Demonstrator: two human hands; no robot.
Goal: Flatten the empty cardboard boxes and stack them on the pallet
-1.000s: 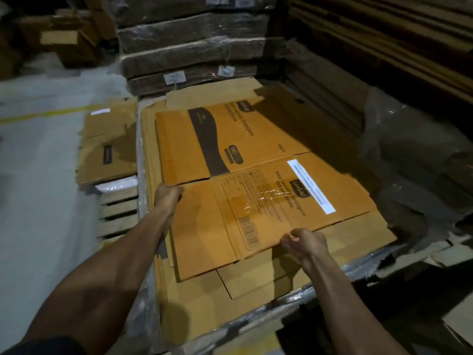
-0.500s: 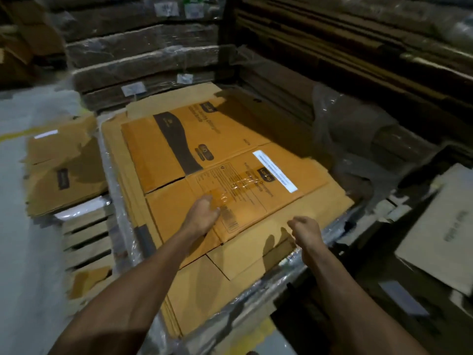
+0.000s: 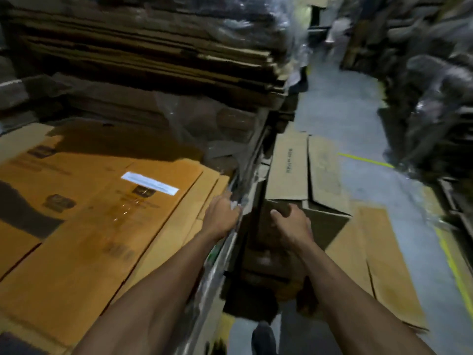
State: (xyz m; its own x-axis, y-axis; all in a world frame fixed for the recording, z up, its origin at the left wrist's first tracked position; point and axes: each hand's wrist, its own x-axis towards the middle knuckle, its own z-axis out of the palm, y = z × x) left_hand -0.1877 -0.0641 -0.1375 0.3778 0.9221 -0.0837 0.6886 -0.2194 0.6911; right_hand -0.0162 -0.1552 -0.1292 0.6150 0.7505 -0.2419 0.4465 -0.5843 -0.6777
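Observation:
Flattened orange-brown boxes (image 3: 97,213) lie stacked on the plastic-wrapped pallet at the left; the top one carries a white label (image 3: 149,183). My left hand (image 3: 222,213) hangs over the stack's right edge, fingers loosely curled, holding nothing that I can see. To the right, on the floor, stands an open brown cardboard box (image 3: 289,172) with raised flaps. My right hand (image 3: 291,224) hovers just in front of that box's near edge, fingers bent, not clearly touching it. The view is blurred by motion.
Tall wrapped stacks of flat cardboard (image 3: 153,55) rise behind the pallet. More flat cardboard (image 3: 378,265) lies on the grey floor at right, beside yellow floor lines (image 3: 366,160). Dark wrapped loads (image 3: 435,85) line the aisle's right side. A dark shoe (image 3: 263,336) shows below.
The view has swung right, off the pallet toward the aisle. Both hands left the top flattened box and moved right; the right hand now nears the open box on the floor.

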